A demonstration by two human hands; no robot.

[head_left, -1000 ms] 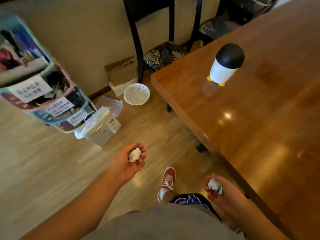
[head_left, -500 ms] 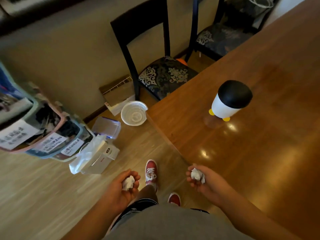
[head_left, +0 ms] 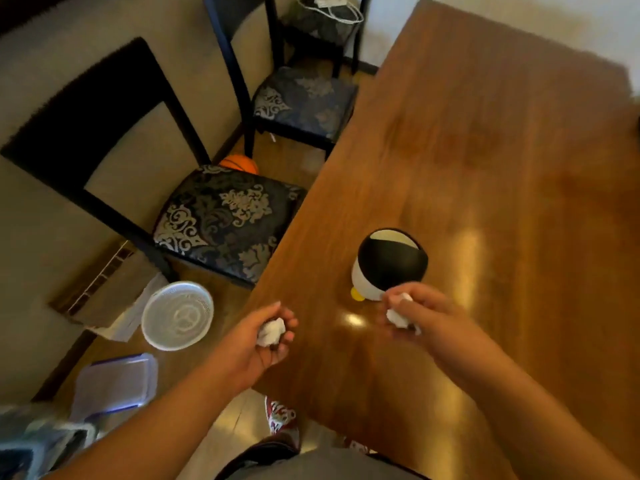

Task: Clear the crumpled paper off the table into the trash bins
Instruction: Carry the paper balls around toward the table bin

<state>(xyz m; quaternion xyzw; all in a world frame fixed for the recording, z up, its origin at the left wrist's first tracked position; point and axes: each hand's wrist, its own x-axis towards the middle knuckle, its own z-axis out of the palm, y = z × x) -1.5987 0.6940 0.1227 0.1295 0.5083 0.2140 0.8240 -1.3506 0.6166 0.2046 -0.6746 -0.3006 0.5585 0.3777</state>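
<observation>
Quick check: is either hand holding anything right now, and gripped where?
Both. The left hand cups a paper ball in its curled fingers; the right hand pinches another paper ball at its fingertips, beside the penguin bin.

— Where are the 2 arms?
— Both reach forward, bare to the elbow. The left hand [head_left: 258, 336] is cupped, palm turned inward, fingers curled closed.
— And the other?
— The right hand [head_left: 420, 315] sits slightly further forward (somewhat blurred), its fingers pinched shut.
</observation>
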